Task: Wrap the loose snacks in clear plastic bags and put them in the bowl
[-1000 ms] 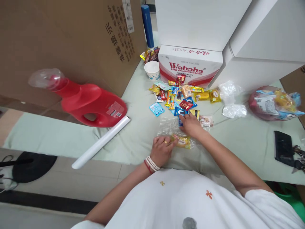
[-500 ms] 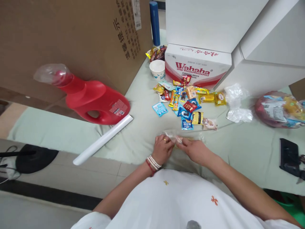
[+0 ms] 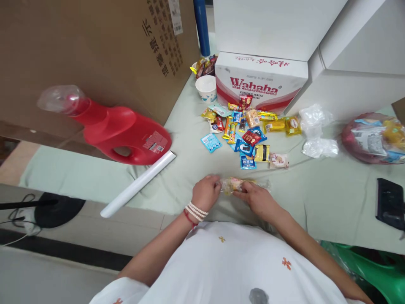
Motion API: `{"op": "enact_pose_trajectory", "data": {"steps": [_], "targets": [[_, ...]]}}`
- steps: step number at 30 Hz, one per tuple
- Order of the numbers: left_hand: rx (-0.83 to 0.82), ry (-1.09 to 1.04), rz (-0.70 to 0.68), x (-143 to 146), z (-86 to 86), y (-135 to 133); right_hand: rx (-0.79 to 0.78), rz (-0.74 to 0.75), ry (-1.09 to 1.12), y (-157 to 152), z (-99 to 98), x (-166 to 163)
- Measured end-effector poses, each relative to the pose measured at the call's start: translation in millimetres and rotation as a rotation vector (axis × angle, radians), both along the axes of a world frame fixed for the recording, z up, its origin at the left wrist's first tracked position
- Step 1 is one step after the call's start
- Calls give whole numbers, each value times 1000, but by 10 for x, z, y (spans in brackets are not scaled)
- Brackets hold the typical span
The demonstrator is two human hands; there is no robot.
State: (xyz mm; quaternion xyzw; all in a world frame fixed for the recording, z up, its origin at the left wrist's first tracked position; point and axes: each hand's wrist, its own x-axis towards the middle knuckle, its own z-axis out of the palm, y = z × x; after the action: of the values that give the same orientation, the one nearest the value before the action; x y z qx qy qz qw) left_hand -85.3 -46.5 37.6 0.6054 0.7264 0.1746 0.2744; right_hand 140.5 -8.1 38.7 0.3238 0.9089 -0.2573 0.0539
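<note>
My left hand (image 3: 206,193), with a bead bracelet at the wrist, is closed on one end of a clear plastic bag (image 3: 236,184) that holds yellow snack packets. My right hand (image 3: 255,197) pinches the other end of the same bag. The bag lies on the pale green sheet (image 3: 177,173) close to my body. Just beyond it sits a scattered pile of small snack packets (image 3: 247,135), blue, yellow and red, apart from both hands.
A red detergent jug (image 3: 123,135) lies on its side at the left beside a white tube (image 3: 139,182). A Wahaha carton (image 3: 261,80), a paper cup (image 3: 206,88) and big cardboard boxes stand behind. Crumpled clear plastic (image 3: 316,131), a red bag (image 3: 373,137) and a black phone (image 3: 390,198) lie at the right.
My right hand drew back from the snack pile to the clear bag and took hold of it. Both hands now grip the bag, gathered tighter than before.
</note>
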Motion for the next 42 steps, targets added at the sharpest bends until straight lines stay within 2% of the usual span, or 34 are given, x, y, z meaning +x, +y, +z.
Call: {"op": "enact_pose_trajectory", "data": {"steps": [4,6,8,10,12,14,16,19,23,28,30,32,35,37,39,41,42], "targets": [[-228,-542,36,138,81,8,-31,-12,100,1,-65,14],[-305,-681,54,263,35,47,-52,-33,170,-25,-99,43],[-234,-557,-1,379,-38,76,-84,-42,288,-65,-127,104],[-95,-275,-95,460,-104,78,-92,-78,422,-112,-156,189],[11,-12,-147,498,-145,63,-2,-225,498,-154,-192,278],[89,159,-111,501,-164,55,178,-454,442,-175,-238,352],[147,231,-59,478,-175,72,337,-630,307,-170,-284,406],[141,184,-47,440,-186,126,390,-679,214,-137,-321,456],[84,36,-74,482,-144,160,286,-682,301,-151,-248,400],[110,77,-39,646,-40,108,135,-609,563,-211,-142,96],[182,74,-26,673,-20,79,-19,-584,689,-198,-170,14],[267,14,-31,664,-16,53,-244,-596,795,-168,-222,-4],[374,-230,-160,620,-32,24,-491,-652,884,-132,-284,37],[370,-444,-293,598,-49,7,-524,-710,897,-138,-299,64],[278,-607,-377,571,-63,-19,-516,-774,895,-165,-314,85],[160,-669,-361,490,-84,-57,-489,-829,888,-182,-341,141],[125,-635,-325,412,-101,-83,-456,-856,882,-175,-347,203]]}}
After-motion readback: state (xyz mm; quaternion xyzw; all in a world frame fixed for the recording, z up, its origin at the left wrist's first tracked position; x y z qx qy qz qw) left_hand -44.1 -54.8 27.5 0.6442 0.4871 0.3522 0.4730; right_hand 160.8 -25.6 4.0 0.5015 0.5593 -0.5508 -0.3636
